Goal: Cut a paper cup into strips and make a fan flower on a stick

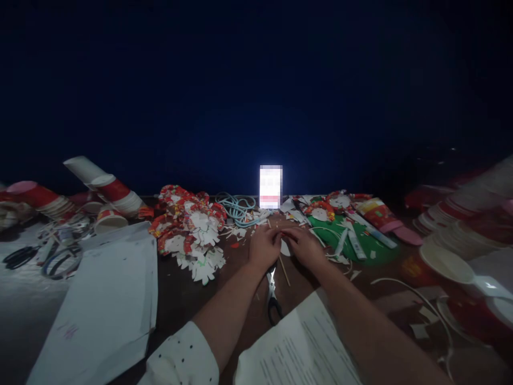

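Two bare hands are brought together above the middle of the tabletop [180, 299], the left hand [264, 248] and the right hand [306, 247] nearly meeting at the fingertips. The fingers of both are bent inward, but in the dim light it cannot be told whether either grip is closed on anything. A small white piece [285, 248] is seen just below the fingertips, between the hands; whether it is held or simply lies there is not shown clearly.

Between the forearms, scissors [272, 289] are laid with the blades pointed toward the left hand and the black handles turned nearer, and a thin stick [284, 271] is placed beside them. Nearer still, a printed sheet [296, 350] is partly covered by the right forearm.

Beyond the hands, a lit screen [270, 187] is stood upright. To its left, a pale blue cord [239, 209] is coiled, and red patterned rings [176, 198] are heaped with white cut-outs [206, 259]. To the right, white strips [356, 246] are scattered on a green sheet [382, 254]. Paper cups [120, 197] are stacked at the far left.
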{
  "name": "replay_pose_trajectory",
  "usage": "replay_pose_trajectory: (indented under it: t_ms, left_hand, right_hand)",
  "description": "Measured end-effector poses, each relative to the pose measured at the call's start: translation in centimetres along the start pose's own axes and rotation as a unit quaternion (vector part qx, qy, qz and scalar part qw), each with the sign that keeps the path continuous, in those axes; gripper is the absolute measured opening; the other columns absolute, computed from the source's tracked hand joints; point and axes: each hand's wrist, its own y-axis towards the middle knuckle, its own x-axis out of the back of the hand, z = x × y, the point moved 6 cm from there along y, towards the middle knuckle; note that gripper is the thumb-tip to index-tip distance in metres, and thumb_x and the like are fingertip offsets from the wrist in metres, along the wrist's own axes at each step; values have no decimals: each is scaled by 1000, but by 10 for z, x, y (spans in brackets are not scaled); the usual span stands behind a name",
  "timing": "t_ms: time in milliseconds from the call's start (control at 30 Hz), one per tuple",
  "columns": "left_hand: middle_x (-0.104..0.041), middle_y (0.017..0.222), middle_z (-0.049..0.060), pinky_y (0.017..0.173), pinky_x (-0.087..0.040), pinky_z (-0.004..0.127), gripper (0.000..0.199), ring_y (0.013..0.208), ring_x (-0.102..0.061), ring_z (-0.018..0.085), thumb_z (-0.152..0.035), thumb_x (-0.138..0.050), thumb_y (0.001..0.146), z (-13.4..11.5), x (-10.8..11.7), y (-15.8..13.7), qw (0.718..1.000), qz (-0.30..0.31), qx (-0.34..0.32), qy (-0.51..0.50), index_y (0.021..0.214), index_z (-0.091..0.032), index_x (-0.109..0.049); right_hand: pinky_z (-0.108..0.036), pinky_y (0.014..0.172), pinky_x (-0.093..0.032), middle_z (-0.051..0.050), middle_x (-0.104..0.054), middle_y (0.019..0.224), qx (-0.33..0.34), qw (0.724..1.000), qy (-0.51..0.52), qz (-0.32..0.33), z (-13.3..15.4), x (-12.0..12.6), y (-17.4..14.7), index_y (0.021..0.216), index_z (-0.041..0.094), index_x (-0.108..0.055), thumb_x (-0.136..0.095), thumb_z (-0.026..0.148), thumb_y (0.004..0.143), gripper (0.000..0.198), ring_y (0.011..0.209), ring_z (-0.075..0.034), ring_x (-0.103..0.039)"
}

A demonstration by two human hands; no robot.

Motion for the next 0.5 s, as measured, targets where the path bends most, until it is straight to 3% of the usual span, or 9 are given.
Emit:
replay_pose_trajectory:
  t_ms: [167,300,400,500]
  left_hand:
    - [-66,87,6,80,-47,31,26,88,-60,19,-33,-49,90,3,-1,1,1000,-9,10,-8,93,-22,-72]
    - [-70,91,6,81,-47,30,29,90,-63,18,-34,-45,92,16,7,2,994,-51,73,-61,95,-19,-70]
    - [-72,92,6,80,-48,30,32,90,-64,18,-33,-40,94,24,12,2,987,-68,112,-90,96,-20,-69]
    - [-72,99,6,84,-48,31,27,95,-64,19,-28,-44,91,27,13,1,985,-77,124,-92,100,-20,-68]
  right_hand:
    - [-37,95,-46,-6,-69,111,-22,1000,17,-9,0,2,-1,109,23,-68,-54,28,86,27,105,-20,-62]
    - [-37,89,-48,-9,-67,115,-130,984,48,-110,-12,22,-5,122,23,-62,-53,43,86,42,98,-21,-63]
    - [-35,85,-48,-8,-71,105,-189,963,60,-180,-23,35,-9,117,21,-65,-45,47,89,43,93,-21,-64]
    - [-32,82,-48,-7,-73,95,-209,960,47,-177,-31,39,-9,107,20,-68,-42,51,90,44,89,-20,-65]
